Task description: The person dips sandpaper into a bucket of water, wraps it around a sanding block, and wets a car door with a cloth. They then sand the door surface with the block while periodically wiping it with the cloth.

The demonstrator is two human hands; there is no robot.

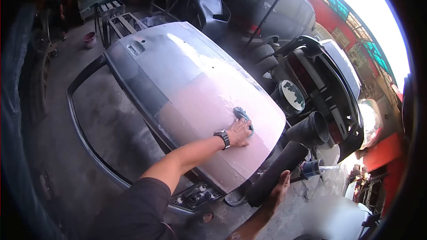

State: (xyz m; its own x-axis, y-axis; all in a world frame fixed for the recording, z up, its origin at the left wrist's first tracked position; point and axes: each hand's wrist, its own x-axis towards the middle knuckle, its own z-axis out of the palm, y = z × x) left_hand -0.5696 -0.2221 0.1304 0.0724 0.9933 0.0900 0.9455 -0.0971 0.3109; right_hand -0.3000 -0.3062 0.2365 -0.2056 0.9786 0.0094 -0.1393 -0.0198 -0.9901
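A car door panel (178, 75) lies flat before me, grey with a large pinkish patch on its near right part. My left hand (240, 132), with a watch on the wrist, presses a crumpled blue-grey cloth (241, 114) on the pink area. Wet-looking streaks show around the cloth. My right hand (280, 189) is beyond the door's near right edge, against a long, dark, rounded piece (276, 173). The fingers of that hand are mostly hidden behind the piece, whose kind I cannot make out.
Right of the door stand a bucket with a whitish-crusted top (291, 97), a black bucket (313, 129) and a small dark container (312, 169). A bumper (351, 120) and tyres (262, 58) are beyond. The door's window frame (82, 126) extends left; a reddish bucket (90, 40) sits on the floor.
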